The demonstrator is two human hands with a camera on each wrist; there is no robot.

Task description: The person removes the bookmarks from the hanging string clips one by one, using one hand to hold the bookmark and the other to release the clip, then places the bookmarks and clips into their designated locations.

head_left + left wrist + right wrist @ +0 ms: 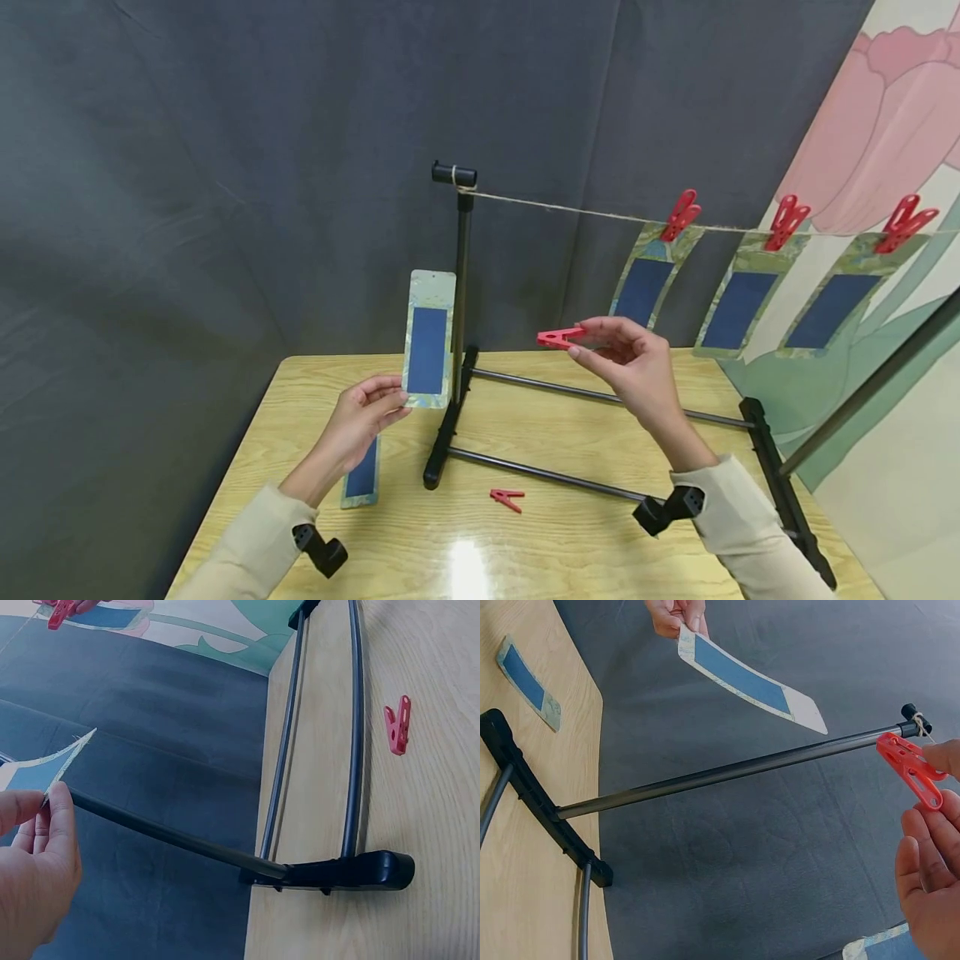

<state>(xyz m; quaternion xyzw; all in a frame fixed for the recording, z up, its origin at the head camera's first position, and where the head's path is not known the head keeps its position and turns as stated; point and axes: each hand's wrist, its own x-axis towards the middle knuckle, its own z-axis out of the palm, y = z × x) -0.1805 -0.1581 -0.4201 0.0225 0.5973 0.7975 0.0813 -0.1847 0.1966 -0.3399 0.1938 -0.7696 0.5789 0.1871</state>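
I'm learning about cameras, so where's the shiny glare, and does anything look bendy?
Head view: white glare on the table, below a loose red clip; left wrist view: one black bar looks bowed, maybe from the lens; right wrist view: the card in the left hand looks curved, but I can't tell if it truly bends.

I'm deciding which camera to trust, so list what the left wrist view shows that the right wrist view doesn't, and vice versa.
Left wrist only: the loose red clothespin on the table and the pale mural.
Right wrist only: the flat-lying card and the black top fitting.
Both: the pole and the held card in the left grip.
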